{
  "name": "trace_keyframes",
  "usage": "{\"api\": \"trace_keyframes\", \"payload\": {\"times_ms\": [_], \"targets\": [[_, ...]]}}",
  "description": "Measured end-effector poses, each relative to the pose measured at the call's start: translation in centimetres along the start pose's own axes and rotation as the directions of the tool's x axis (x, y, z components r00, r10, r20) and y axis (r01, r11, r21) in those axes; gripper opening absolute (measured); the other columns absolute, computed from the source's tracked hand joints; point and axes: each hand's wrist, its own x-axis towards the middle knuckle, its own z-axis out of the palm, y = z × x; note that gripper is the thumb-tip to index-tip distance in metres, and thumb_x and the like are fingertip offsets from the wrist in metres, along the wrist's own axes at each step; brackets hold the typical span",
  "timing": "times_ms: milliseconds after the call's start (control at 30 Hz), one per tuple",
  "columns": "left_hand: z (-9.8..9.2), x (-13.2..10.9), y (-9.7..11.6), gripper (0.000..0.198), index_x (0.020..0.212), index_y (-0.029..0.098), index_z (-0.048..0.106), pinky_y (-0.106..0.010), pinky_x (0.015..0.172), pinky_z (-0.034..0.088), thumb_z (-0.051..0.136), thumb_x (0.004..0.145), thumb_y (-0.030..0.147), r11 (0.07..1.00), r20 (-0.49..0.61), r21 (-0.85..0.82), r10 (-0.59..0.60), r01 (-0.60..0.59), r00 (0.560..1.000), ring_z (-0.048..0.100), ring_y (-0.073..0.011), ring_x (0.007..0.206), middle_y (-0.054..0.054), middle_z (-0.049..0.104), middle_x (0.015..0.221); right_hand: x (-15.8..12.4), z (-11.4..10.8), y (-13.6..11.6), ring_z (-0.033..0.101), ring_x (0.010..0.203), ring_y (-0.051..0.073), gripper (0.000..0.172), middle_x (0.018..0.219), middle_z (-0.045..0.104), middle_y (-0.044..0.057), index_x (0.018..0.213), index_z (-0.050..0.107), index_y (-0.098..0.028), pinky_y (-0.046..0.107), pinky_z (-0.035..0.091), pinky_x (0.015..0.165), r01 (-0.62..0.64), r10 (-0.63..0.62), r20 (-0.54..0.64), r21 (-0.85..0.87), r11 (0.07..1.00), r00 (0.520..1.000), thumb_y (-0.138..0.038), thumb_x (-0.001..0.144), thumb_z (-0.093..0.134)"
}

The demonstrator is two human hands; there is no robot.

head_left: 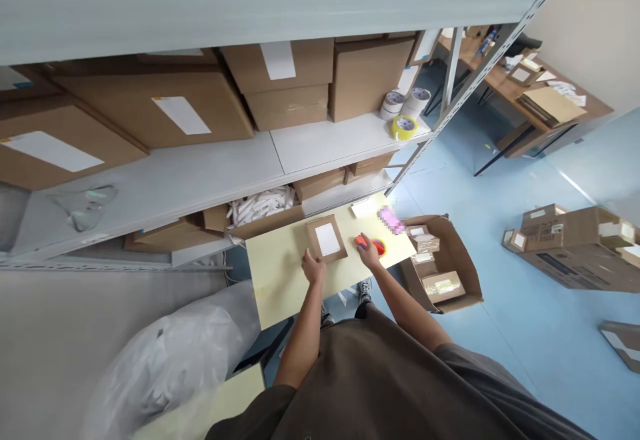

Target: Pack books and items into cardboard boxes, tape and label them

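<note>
A small flat cardboard box (pixel 311 235) with a white label lies on the pale yellow tabletop (pixel 280 293). At its near left corner, my left hand (pixel 313 268) is closed with bent fingers on the box's edge. My right hand (pixel 369 253) grips a red tape dispenser (pixel 380 247) with a yellow-rimmed roll, just right of the box and apart from it. A white slip or pad (pixel 364 207) rests at the far edge of the table. Beside it lies a pink, pixel-blurred object (pixel 391 220).
An open carton (pixel 467 260) with several small boxes stands on the floor right of the table. Shelving (pixel 320 153) beyond the table bears large boxes and tape rolls (pixel 403 127). A clear plastic bag (pixel 185 353) bulges at left. More cartons (pixel 565 243) sit farther right.
</note>
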Motion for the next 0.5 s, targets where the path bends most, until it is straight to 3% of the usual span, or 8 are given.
{"api": "trace_keyframes", "payload": {"times_ms": [100, 233, 367, 500], "targets": [[1.3, 0.4, 3.6, 0.056, 0.148, 0.016, 0.062, -0.047, 0.121, 0.042, 0.062, 0.092, 0.018, 0.982, -0.108, 0.004, 0.188, -0.188, 0.976, 0.056, -0.0357, 0.143, -0.021, 0.065, 0.147, 4.2, -3.6, 0.8, 0.062, 0.142, 0.033, 0.069, 0.161, 0.059, 0.014, 0.160, 0.055, -0.020, 0.051, 0.049, 0.121, -0.030, 0.029, -0.066, -0.007, 1.000, 0.997, -0.028, 0.091, 0.057], [5.8, 2.5, 10.1, 0.041, 0.137, 0.022, 0.070, -0.038, 0.107, 0.053, 0.060, 0.098, 0.026, 0.952, 0.043, -0.064, 0.302, -0.299, 0.952, 0.069, -0.0278, 0.120, -0.014, 0.074, 0.128, 10.7, -7.4, 2.0, 0.047, 0.157, 0.029, 0.072, 0.165, 0.055, 0.012, 0.163, 0.051, -0.019, 0.047, 0.040, 0.129, 0.055, -0.060, -0.065, -0.076, 0.996, 0.996, -0.024, 0.091, 0.055], [12.1, 6.1, 14.6, 0.042, 0.139, 0.019, 0.069, -0.035, 0.098, 0.054, 0.065, 0.098, 0.029, 0.976, 0.263, -0.013, 0.212, -0.216, 0.941, 0.073, -0.0251, 0.106, -0.013, 0.076, 0.126, 16.5, -8.7, 3.7, 0.040, 0.161, 0.031, 0.076, 0.172, 0.045, 0.017, 0.165, 0.046, -0.011, 0.046, 0.037, 0.131, 0.055, -0.035, 0.081, -0.254, 0.966, 0.996, -0.021, 0.090, 0.057], [17.5, 9.4, 16.0, 0.046, 0.138, 0.016, 0.067, -0.033, 0.100, 0.051, 0.072, 0.093, 0.029, 0.992, 0.277, 0.110, 0.034, -0.067, 0.960, 0.073, -0.0264, 0.115, -0.017, 0.075, 0.132, 20.0, -7.7, 5.4, 0.029, 0.166, 0.033, 0.083, 0.177, 0.035, 0.018, 0.169, 0.039, -0.008, 0.046, 0.038, 0.129, 0.073, 0.042, 0.257, -0.422, 0.903, 0.966, -0.019, 0.089, 0.058]]}}
